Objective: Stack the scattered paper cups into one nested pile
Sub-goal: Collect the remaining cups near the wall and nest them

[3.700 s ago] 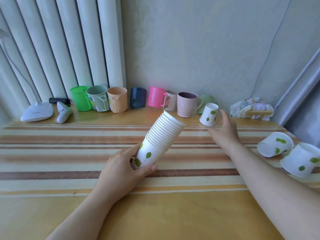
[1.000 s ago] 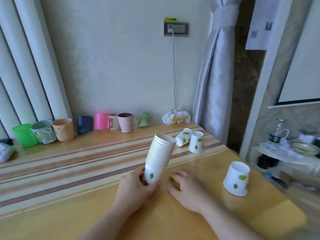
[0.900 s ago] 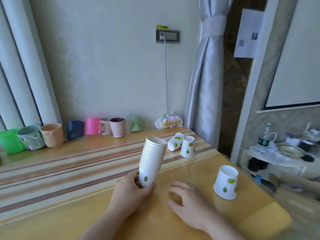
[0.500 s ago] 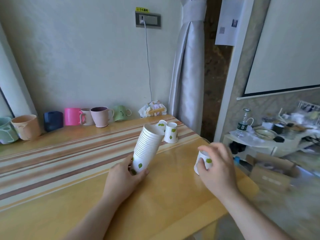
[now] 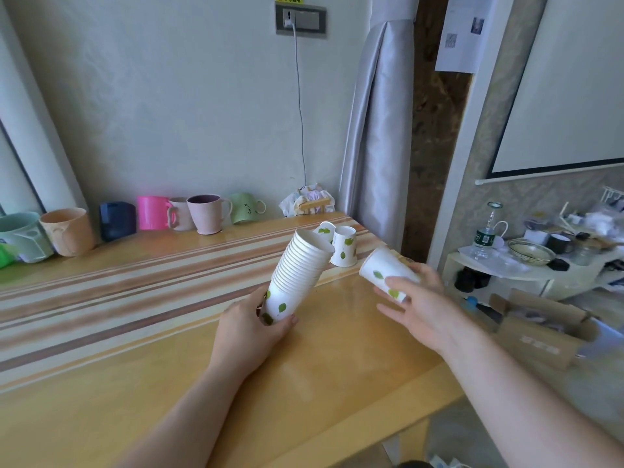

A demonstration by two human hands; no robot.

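While left hand (image 5: 251, 327) grips stack (image 5: 297, 270), right hand (image 5: 418, 298) holds 1 cup (image 5: 385, 273).

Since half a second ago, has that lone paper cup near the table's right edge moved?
Yes. The right hand has lifted the cup off the table and tipped it toward the stack.

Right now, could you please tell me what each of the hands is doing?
Left hand: holding the cup stack near its base.
Right hand: holding one loose cup, tilted.
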